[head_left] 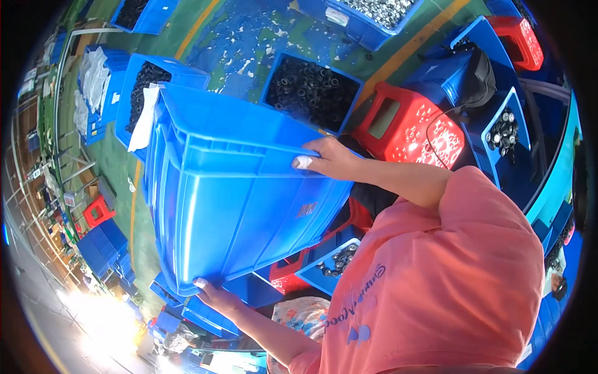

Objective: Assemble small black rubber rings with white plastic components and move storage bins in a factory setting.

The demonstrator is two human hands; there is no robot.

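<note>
A large blue plastic bin [249, 206] is held up tilted in front of me, with its ribbed outer side towards me. At its upper rim, my right hand [327, 159] is closed over the edge; a white wrap shows on one fingertip. Lower down, my left hand [215, 296] grips the bin's bottom corner, and its fingers are partly hidden behind the edge. A white sheet [143, 118] sticks out at the bin's far corner. Beyond the rim stands a blue bin of small black ring-shaped parts [305, 87]. What the held bin contains cannot be seen.
Red plastic stools [411, 128] stand close on my right, beside blue trays with dark round parts [504, 134]. Another blue bin of black parts [149, 81] is beyond the held bin. A bin of shiny metal parts [380, 9] sits at the top. The green floor [205, 47] has worn blue patches.
</note>
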